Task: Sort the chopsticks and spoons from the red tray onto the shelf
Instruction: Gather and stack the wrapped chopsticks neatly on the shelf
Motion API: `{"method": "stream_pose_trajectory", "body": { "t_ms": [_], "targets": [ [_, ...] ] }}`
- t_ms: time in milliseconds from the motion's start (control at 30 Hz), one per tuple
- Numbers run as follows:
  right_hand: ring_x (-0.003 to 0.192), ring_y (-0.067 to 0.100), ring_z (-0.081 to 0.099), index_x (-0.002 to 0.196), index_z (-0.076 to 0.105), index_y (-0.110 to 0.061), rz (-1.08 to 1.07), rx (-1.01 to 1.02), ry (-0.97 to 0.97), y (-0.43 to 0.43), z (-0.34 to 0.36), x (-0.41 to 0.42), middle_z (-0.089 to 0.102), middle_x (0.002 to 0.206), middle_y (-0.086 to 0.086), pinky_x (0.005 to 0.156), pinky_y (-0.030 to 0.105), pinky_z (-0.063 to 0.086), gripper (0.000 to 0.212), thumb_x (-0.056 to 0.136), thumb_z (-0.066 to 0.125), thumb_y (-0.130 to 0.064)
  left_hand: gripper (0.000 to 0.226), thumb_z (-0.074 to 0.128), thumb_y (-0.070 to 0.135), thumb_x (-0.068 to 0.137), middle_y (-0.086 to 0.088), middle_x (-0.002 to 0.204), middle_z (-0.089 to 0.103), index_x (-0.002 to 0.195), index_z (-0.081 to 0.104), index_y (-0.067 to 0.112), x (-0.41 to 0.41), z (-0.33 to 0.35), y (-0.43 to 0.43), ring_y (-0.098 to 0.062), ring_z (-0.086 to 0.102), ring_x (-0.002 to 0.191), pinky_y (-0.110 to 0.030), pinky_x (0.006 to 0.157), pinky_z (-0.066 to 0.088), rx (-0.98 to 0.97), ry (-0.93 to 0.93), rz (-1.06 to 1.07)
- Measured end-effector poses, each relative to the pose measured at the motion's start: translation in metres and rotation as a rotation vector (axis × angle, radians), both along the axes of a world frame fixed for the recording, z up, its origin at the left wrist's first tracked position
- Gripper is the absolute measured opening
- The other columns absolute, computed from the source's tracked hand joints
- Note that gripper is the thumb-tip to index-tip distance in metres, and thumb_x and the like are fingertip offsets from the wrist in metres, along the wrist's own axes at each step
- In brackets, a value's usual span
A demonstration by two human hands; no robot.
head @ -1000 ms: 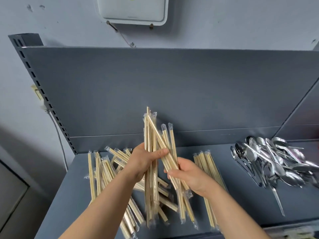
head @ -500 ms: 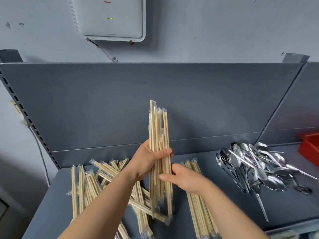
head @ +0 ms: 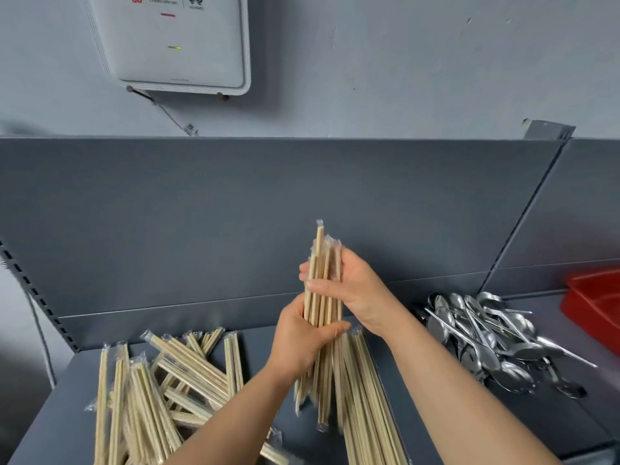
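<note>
— Now, the hands. What does each have?
— Both grip one bundle of wrapped chopsticks (head: 321, 253), held upright above the shelf (head: 543, 424). The left hand (head: 302, 340) is curled round its lower middle, thumb across the front. The right hand (head: 355, 290) is closed round the upper part, thumb in front, fingers behind. One stick stands higher than the others.
— Lower ends?
— Blurred. They hang over a straight row of chopsticks (head: 362, 397) lying on the shelf. Whether they touch it, I cannot tell.
— Rest of the shelf?
— A loose, crossed pile of chopsticks (head: 174, 374) at the left. A heap of metal spoons (head: 486, 340) to the right, well apart from the chopsticks. The red tray (head: 597, 303) sits at the far right, beyond the spoons and partly out of view; its contents cannot be made out.
— Anything else?
— A white box (head: 177, 41) on the wall above, one green light showing.
</note>
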State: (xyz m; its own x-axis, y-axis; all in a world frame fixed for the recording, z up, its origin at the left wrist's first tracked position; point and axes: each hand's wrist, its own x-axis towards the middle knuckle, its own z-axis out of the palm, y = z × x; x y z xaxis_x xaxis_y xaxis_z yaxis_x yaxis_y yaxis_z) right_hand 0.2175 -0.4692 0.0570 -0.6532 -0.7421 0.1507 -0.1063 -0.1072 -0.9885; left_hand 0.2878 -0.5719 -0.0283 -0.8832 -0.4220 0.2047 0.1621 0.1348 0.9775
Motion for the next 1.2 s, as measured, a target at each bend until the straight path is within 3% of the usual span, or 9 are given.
{"method": "stream_pose_trajectory", "body": {
  "t_ms": [100, 300, 500, 600, 733, 800, 900, 1067, 1200],
  "targets": [
    [0.102, 0.025, 0.068, 0.124, 0.056, -0.018, 0.013, -0.018, -0.032, -0.002, -0.008, -0.002, 0.070, 0.099, 0.008, 0.087, 0.030, 0.056, 0.053, 0.080, 0.070, 0.008, 0.028, 0.084, 0.018, 0.067, -0.006, 0.069, 0.062, 0.082, 0.061, 0.011, 0.004, -0.012, 0.001, -0.013, 0.058, 0.063, -0.026, 0.060, 0.053, -0.020, -0.056, -0.067],
    [0.110, 0.025, 0.066, 0.129, 0.054, -0.039, -0.004, -0.118, -0.061, -0.006, -0.004, -0.012, 0.066, 0.117, 0.002, 0.094, 0.036, 0.053, 0.055, 0.080, 0.073, -0.022, 0.025, 0.073, 0.016, 0.070, -0.018, 0.074, 0.061, 0.083, 0.057, 0.001, 0.001, -0.012, 0.005, -0.031, 0.059, 0.071, -0.051, 0.074, 0.055, 0.023, -0.037, -0.124],
    [0.105, 0.024, 0.067, 0.110, 0.068, -0.019, 0.059, -0.122, -0.031, -0.012, -0.004, -0.021, 0.070, 0.108, 0.008, 0.085, 0.032, 0.055, 0.022, 0.092, 0.058, -0.024, 0.019, 0.077, 0.012, 0.075, -0.007, 0.076, 0.069, 0.085, 0.063, 0.006, 0.001, -0.023, 0.002, -0.020, 0.064, 0.067, -0.025, 0.066, 0.055, -0.006, -0.027, -0.058],
    [0.106, 0.026, 0.065, 0.101, 0.072, -0.011, 0.017, -0.006, 0.015, -0.009, -0.017, -0.022, 0.071, 0.107, 0.011, 0.086, 0.032, 0.052, 0.033, 0.093, 0.053, -0.037, 0.029, 0.082, 0.017, 0.069, -0.002, 0.071, 0.063, 0.084, 0.058, 0.010, 0.006, -0.036, 0.003, -0.011, 0.058, 0.064, -0.021, 0.064, 0.051, -0.008, -0.103, -0.059],
    [0.112, 0.021, 0.064, 0.115, 0.069, -0.015, 0.006, -0.039, -0.015, -0.011, -0.015, -0.027, 0.070, 0.116, 0.006, 0.103, 0.043, 0.047, 0.029, 0.092, 0.055, -0.027, 0.027, 0.081, 0.024, 0.070, -0.002, 0.075, 0.067, 0.083, 0.058, 0.018, 0.002, -0.034, 0.000, -0.012, 0.062, 0.067, -0.024, 0.067, 0.053, -0.071, -0.101, -0.063],
    [0.111, 0.018, 0.065, 0.125, 0.062, -0.018, -0.006, -0.092, 0.006, -0.014, -0.014, -0.028, 0.068, 0.119, 0.003, 0.098, 0.038, 0.051, 0.031, 0.097, 0.052, -0.011, 0.025, 0.079, 0.026, 0.072, -0.007, 0.080, 0.070, 0.086, 0.059, 0.019, 0.001, -0.034, -0.001, -0.020, 0.069, 0.075, -0.034, 0.073, 0.057, -0.069, -0.093, -0.057],
    [0.104, 0.015, 0.067, 0.113, 0.066, -0.020, -0.034, -0.054, 0.030, -0.017, -0.023, -0.025, 0.070, 0.106, 0.002, 0.085, 0.029, 0.054, 0.028, 0.099, 0.047, -0.005, 0.026, 0.077, 0.027, 0.072, -0.016, 0.076, 0.064, 0.087, 0.056, 0.020, 0.005, -0.038, 0.002, -0.037, 0.067, 0.075, -0.050, 0.076, 0.057, -0.040, -0.122, -0.047],
    [0.109, 0.013, 0.066, 0.117, 0.066, -0.018, -0.072, 0.003, 0.019, -0.015, -0.032, -0.029, 0.071, 0.112, 0.001, 0.090, 0.024, 0.053, 0.024, 0.101, 0.048, -0.017, 0.021, 0.074, 0.016, 0.078, -0.002, 0.065, 0.062, 0.088, 0.056, 0.020, 0.008, -0.040, 0.009, -0.028, 0.066, 0.060, -0.040, 0.063, 0.059, 0.062, -0.135, -0.049],
    [0.108, 0.014, 0.066, 0.113, 0.067, -0.020, -0.081, 0.146, 0.040, -0.009, -0.047, -0.031, 0.070, 0.113, 0.001, 0.096, 0.030, 0.052, 0.022, 0.101, 0.048, -0.021, 0.035, 0.078, 0.020, 0.072, -0.004, 0.076, 0.066, 0.101, 0.059, 0.019, 0.016, -0.049, 0.019, -0.022, 0.066, 0.067, -0.040, 0.067, 0.059, 0.110, -0.193, -0.030]
  ]
}}
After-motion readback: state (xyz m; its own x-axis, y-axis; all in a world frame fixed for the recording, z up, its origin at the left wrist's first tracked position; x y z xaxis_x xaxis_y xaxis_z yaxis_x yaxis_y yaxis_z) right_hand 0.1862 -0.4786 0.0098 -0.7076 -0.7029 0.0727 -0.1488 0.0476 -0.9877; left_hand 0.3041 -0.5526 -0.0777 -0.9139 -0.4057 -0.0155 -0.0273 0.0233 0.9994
